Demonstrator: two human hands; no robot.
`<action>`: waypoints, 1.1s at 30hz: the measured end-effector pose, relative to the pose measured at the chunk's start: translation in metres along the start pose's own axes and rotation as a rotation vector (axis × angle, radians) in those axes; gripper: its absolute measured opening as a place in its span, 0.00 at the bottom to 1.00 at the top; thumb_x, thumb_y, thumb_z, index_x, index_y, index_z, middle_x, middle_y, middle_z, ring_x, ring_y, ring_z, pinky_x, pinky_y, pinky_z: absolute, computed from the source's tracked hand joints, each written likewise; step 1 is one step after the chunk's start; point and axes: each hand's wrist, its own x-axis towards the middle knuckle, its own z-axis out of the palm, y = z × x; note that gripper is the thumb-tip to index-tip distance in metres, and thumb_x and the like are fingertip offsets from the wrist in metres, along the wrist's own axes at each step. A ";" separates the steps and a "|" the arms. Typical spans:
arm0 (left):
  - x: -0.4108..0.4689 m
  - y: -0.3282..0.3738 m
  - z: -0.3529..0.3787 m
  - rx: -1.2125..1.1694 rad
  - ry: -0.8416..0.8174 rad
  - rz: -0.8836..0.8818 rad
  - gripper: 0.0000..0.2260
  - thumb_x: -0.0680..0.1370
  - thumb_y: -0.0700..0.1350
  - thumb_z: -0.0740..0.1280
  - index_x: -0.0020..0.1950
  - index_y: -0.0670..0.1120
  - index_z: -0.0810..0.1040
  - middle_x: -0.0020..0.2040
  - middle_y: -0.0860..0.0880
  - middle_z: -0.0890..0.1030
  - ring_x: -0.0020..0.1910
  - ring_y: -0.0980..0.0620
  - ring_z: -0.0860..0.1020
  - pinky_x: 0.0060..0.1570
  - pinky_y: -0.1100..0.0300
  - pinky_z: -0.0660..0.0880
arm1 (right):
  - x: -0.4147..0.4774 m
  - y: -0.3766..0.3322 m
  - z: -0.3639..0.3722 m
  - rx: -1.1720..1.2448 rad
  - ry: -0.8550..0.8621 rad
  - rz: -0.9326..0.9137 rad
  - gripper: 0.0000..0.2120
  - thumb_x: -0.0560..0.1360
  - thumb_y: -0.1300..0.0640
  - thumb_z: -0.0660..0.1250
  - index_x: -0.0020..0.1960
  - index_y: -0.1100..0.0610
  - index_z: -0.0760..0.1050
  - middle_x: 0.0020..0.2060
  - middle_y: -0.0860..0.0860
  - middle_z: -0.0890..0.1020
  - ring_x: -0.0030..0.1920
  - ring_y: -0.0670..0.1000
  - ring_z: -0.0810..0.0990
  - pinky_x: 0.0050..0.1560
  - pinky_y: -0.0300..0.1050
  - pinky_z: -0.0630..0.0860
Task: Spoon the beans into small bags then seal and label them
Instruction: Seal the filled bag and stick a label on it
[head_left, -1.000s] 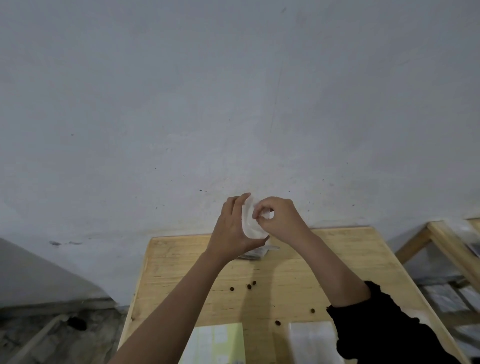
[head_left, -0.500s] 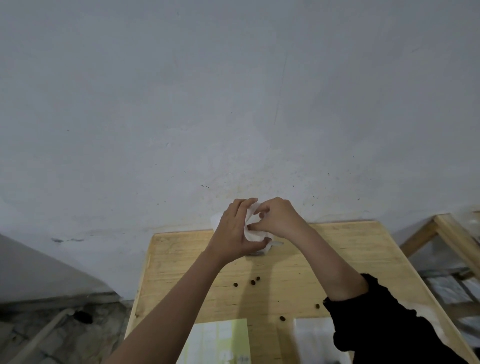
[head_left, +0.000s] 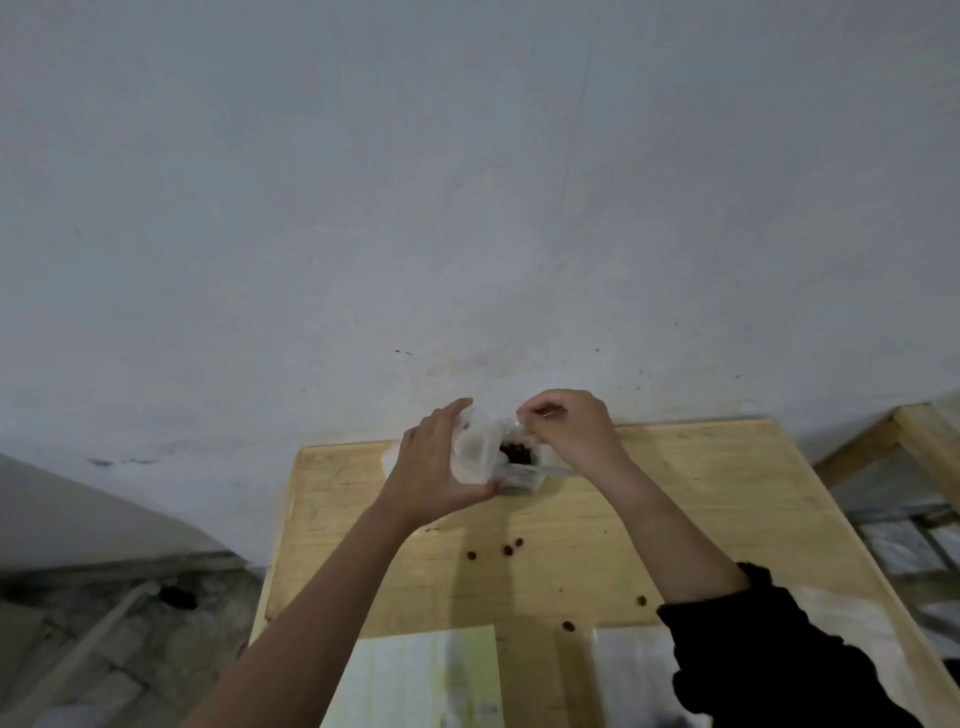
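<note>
A small clear plastic bag (head_left: 475, 448) is held up over the far end of the wooden table (head_left: 701, 499). My left hand (head_left: 434, 462) grips the bag's left side with thumb below and fingers curled behind. My right hand (head_left: 566, 428) pinches the bag's upper right edge. Behind the bag a clear container of dark beans (head_left: 519, 453) stands on the table, partly hidden by both hands. A clear spoon handle (head_left: 558, 471) sticks out to its right. Several loose beans (head_left: 506, 550) lie scattered on the wood.
A yellow-green label sheet (head_left: 426, 675) lies at the near edge, with clear bags (head_left: 631, 670) beside it on the right. A grey wall rises just behind the table. A wooden frame (head_left: 914, 441) stands at the right, rubble floor at the left.
Both hands have spread slightly apart, pulling the bag wider. The view has tilted down, and the bean container shows between the hands.
</note>
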 end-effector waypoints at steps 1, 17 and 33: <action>-0.002 -0.006 0.003 0.037 -0.029 -0.035 0.44 0.61 0.68 0.65 0.72 0.52 0.57 0.64 0.56 0.68 0.63 0.57 0.66 0.64 0.60 0.57 | 0.003 0.010 0.000 -0.071 0.072 -0.010 0.04 0.73 0.62 0.68 0.43 0.57 0.82 0.40 0.49 0.84 0.41 0.45 0.81 0.46 0.37 0.77; 0.018 -0.039 0.036 -0.093 -0.400 -0.473 0.51 0.53 0.68 0.71 0.71 0.51 0.58 0.69 0.53 0.58 0.66 0.47 0.65 0.64 0.46 0.68 | 0.032 0.088 0.021 -0.139 0.076 0.100 0.05 0.73 0.64 0.69 0.46 0.63 0.82 0.40 0.51 0.81 0.43 0.48 0.78 0.47 0.38 0.72; 0.007 -0.033 0.056 -0.135 -0.183 -0.322 0.49 0.57 0.67 0.68 0.75 0.53 0.57 0.74 0.57 0.56 0.71 0.56 0.60 0.67 0.45 0.63 | 0.034 0.090 0.030 0.465 0.210 0.156 0.10 0.80 0.59 0.59 0.50 0.60 0.78 0.41 0.52 0.81 0.45 0.48 0.81 0.51 0.39 0.79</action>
